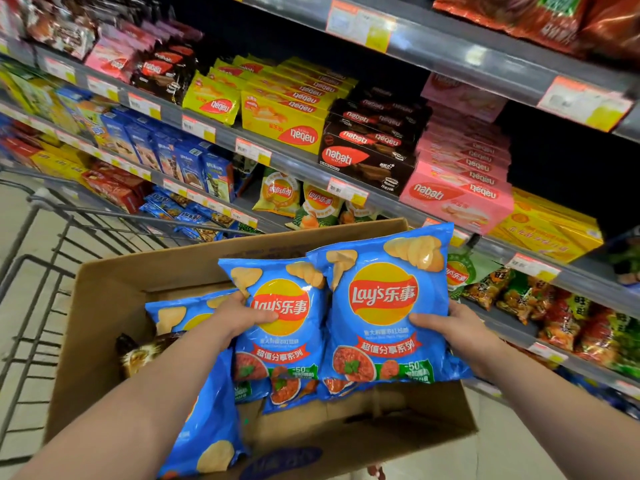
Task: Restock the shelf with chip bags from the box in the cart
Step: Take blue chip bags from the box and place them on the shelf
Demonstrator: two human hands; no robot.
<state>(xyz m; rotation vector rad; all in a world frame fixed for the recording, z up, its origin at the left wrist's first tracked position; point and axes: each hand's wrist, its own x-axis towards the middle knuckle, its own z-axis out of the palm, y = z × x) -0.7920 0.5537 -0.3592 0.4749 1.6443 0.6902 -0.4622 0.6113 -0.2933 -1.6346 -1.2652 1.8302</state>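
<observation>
At 9 o'clock the wire cart [41,197] carries the open cardboard box [104,306]. More blue bags lie in the box, one [207,427] slumped toward 7 o'clock.

The left hand [242,317] grips the left chip bag [287,341] by its left edge, thumb curled over the front and fingers hidden behind. This bag is held upright above the box, its long axis running from 6 to 12 o'clock and its top seam toward 12.

The right chip bag [384,306] overlaps it at 3 o'clock. It is also upright, leaning slightly toward 1 o'clock. Both are glossy blue, with a red and yellow Lay's roundel, potato chips printed at the top, a bowl of red sauce low down and a green "-50%" strip.

The right hand [453,330] holds this bag's right edge, thumb pressed across the front. The shelf [298,161] of snacks runs from 10 to 4 o'clock.
</observation>
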